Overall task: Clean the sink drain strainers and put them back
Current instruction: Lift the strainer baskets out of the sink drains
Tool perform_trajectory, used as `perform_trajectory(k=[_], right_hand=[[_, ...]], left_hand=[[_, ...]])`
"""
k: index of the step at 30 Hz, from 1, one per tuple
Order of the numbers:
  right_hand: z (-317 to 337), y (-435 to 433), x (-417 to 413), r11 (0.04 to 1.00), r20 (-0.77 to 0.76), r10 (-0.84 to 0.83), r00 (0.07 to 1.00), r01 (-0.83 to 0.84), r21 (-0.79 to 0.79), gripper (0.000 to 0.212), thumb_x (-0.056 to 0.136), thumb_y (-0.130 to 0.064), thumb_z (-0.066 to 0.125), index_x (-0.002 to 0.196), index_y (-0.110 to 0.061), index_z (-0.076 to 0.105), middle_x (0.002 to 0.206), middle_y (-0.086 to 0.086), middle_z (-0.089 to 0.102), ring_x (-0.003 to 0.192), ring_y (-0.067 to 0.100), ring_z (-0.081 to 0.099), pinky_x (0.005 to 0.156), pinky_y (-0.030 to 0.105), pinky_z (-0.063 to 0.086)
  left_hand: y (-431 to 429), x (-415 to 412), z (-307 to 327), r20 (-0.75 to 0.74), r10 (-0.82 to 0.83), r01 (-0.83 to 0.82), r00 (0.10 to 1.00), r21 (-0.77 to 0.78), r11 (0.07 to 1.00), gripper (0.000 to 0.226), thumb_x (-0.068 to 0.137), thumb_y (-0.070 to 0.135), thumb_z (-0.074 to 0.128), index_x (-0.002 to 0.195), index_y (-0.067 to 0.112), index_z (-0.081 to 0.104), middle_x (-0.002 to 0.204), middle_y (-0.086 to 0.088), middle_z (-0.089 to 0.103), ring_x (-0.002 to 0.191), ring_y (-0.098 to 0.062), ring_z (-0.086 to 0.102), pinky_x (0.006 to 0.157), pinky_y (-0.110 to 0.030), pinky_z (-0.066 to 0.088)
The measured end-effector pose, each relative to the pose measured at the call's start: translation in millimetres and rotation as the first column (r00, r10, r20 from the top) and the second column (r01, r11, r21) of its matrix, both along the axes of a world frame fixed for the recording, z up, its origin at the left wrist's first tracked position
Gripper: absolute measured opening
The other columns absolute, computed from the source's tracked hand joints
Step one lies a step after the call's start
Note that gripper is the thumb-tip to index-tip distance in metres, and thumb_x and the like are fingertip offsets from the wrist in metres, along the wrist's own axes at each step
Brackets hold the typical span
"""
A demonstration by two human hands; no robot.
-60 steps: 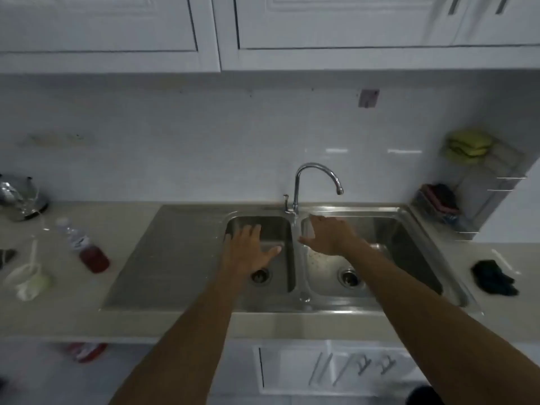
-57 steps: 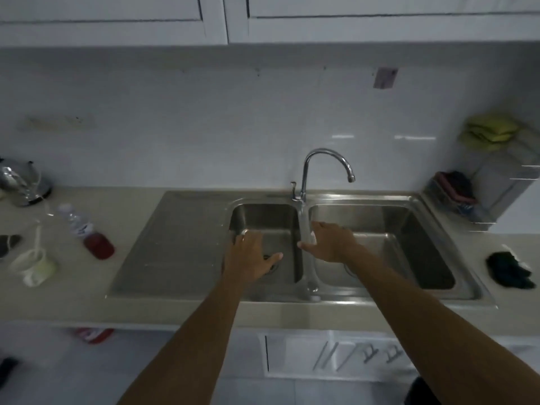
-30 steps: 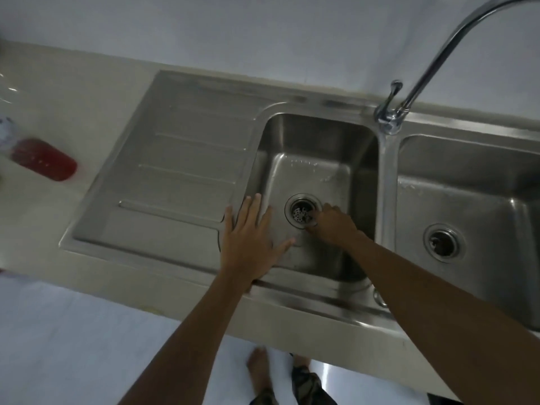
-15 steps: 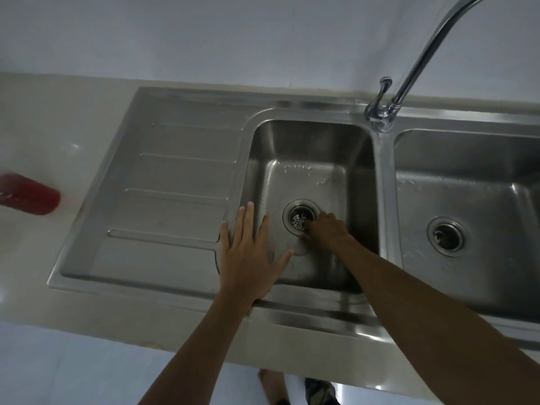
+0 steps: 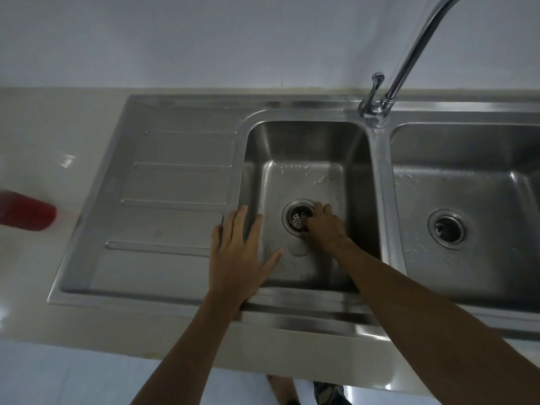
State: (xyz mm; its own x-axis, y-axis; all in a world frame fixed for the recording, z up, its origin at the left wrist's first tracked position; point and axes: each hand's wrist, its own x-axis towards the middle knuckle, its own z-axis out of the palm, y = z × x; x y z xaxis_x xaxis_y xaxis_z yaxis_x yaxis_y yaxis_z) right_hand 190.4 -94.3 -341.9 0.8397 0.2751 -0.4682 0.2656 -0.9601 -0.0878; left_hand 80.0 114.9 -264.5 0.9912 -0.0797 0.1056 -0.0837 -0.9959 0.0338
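A steel double sink (image 5: 377, 176) fills the view. In the left basin a perforated metal strainer (image 5: 297, 219) sits in its drain. My right hand (image 5: 323, 226) reaches down into that basin, its fingers curled over the strainer's right side and touching it. The grip itself is hidden under the fingers. My left hand (image 5: 239, 255) rests flat with fingers spread on the front left rim of the left basin. The right basin's drain strainer (image 5: 447, 228) sits in place, untouched.
A curved chrome faucet (image 5: 380, 106) rises from the divider between the basins. The ribbed steel drainboard (image 5: 175, 200) lies to the left. A red-bottomed bottle (image 5: 26, 211) lies on the beige counter at the far left. My feet show below the counter edge.
The view has dropped from the whole counter down to the sink. My right hand went from the right basin into the left one and closed over the strainer. The left hand settled on the rim.
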Motion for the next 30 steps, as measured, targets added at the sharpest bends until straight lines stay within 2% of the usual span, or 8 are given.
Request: perform_trajectory(k=[3,7,11,14,17,22,27,30], right_hand=[[-2,1,-1,0.998,0.089,0.0,0.996,-0.006,0.059,0.038,0.089,-0.044,0.068,0.115,-0.016,0.072,0.15,0.012,0.028,0.131,0.033,0.032,0.102,0.045,0.045],[-4,2,1,0.992,0.042,0.012,0.999,-0.017,0.129,0.045,0.089,-0.04,0.069,0.124,-0.011,0.068,0.157,0.01,0.028,0.135,0.031,0.036,0.104,0.045,0.045],[-2,4,-4,0.979,0.134,-0.05,0.99,0.022,0.203,0.06,0.086,-0.039,0.071,0.137,-0.015,0.049,0.148,0.013,0.04,0.127,0.032,0.045,0.098,0.043,0.046],[10,6,-6,0.952,0.128,-0.134,0.983,0.092,0.291,0.072,0.082,-0.039,0.075,0.14,-0.014,0.039,0.142,0.014,0.048,0.122,0.033,0.05,0.096,0.043,0.048],[29,3,-7,0.944,0.121,-0.164,0.979,0.12,0.308,0.083,0.081,-0.04,0.075,0.145,-0.008,0.035,0.141,0.015,0.05,0.124,0.032,0.05,0.1,0.043,0.048],[75,-15,-21,0.92,0.144,-0.183,0.973,0.118,0.373,0.08,0.079,-0.045,0.076,0.142,-0.01,0.04,0.139,0.013,0.051,0.124,0.031,0.052,0.1,0.042,0.048],[130,-53,-50,0.881,0.196,-0.26,0.945,0.15,0.448,0.084,0.076,-0.046,0.077,0.143,-0.009,0.042,0.136,0.012,0.054,0.124,0.03,0.052,0.102,0.038,0.045],[162,-90,-65,0.841,0.236,-0.364,0.901,0.209,0.498,0.083,0.076,-0.047,0.077,0.143,-0.012,0.043,0.135,0.012,0.055,0.122,0.028,0.052,0.1,0.039,0.046]], left_hand=[[1,-1,-3,0.005,0.0,0.0,1.0,-0.015,1.0,0.083,0.09,0.079,0.04,0.151,0.023,0.039,0.161,-0.013,0.033,0.149,-0.032,0.031,0.118,-0.051,0.027],[2,-1,-5,0.015,-0.007,0.007,1.0,-0.017,1.0,0.083,0.091,0.079,0.039,0.152,0.023,0.038,0.162,-0.014,0.031,0.15,-0.033,0.03,0.119,-0.049,0.025],[1,-1,-5,0.004,-0.01,0.01,1.0,-0.01,1.0,0.084,0.091,0.08,0.037,0.152,0.022,0.039,0.162,-0.015,0.031,0.15,-0.033,0.03,0.119,-0.051,0.026],[1,-2,-2,-0.005,-0.017,0.017,1.0,-0.013,1.0,0.083,0.091,0.079,0.039,0.151,0.021,0.04,0.16,-0.016,0.034,0.148,-0.034,0.033,0.118,-0.051,0.028],[-1,-4,2,-0.019,-0.019,0.019,1.0,-0.012,1.0,0.084,0.092,0.079,0.039,0.149,0.019,0.044,0.158,-0.017,0.038,0.147,-0.036,0.035,0.117,-0.052,0.028],[-17,-8,19,-0.092,-0.012,0.011,0.996,-0.015,1.0,0.088,0.092,0.079,0.037,0.15,0.013,0.042,0.156,-0.016,0.041,0.146,-0.035,0.036,0.115,-0.053,0.033],[-66,-11,51,-0.109,-0.097,0.089,0.989,-0.073,0.993,0.089,0.091,0.082,0.032,0.15,0.016,0.041,0.153,-0.011,0.045,0.143,-0.03,0.04,0.111,-0.054,0.038],[-106,-4,70,-0.073,-0.172,0.164,0.982,-0.101,0.981,0.085,0.092,0.082,0.03,0.147,0.019,0.041,0.151,-0.011,0.045,0.139,-0.03,0.042,0.111,-0.054,0.038]])
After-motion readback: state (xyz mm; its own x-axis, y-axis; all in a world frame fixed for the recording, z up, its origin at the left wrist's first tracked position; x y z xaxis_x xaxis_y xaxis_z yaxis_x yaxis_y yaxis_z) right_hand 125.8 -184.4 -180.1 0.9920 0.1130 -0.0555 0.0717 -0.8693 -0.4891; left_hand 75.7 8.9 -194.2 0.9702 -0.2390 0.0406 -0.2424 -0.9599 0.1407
